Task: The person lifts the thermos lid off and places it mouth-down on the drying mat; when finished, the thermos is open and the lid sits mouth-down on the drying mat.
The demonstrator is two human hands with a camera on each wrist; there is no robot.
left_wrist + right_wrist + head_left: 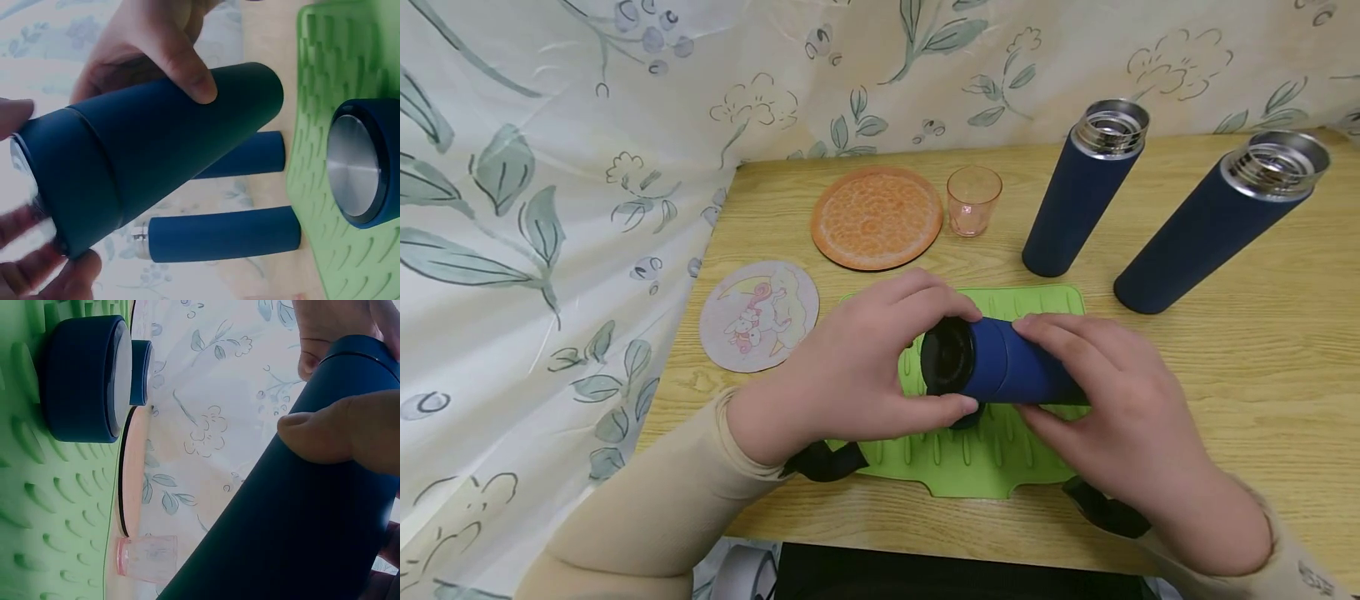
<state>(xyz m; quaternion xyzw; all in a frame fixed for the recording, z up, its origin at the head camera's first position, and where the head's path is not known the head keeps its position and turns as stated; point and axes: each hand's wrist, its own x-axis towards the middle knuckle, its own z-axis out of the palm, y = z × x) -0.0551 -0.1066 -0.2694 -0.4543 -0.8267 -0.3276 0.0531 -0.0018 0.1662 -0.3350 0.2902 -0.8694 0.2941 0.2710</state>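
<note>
A dark blue insulated bottle point(1022, 362) lies tilted between both hands, above the green mat. Its lid point(69, 181) is on, marked off by a thin seam, and the dark round top of it faces left in the head view. Around that lid end my left hand point(857, 358) grips with thumb and fingers. My right hand point(1120, 408) holds the bottle's body, its thumb point(325, 431) along the side. Below the bottle, a loose blue lid point(81, 378) with a shiny metal disc sits on the mat; a second lid point(140, 372) stands behind it.
The green ridged mat point(985, 467) lies on the wooden table. Two lidless blue bottles point(1082, 187) stand at the back right. Behind the mat are an orange round coaster point(876, 218) and a pink glass point(973, 200); a pale picture coaster point(760, 317) lies left.
</note>
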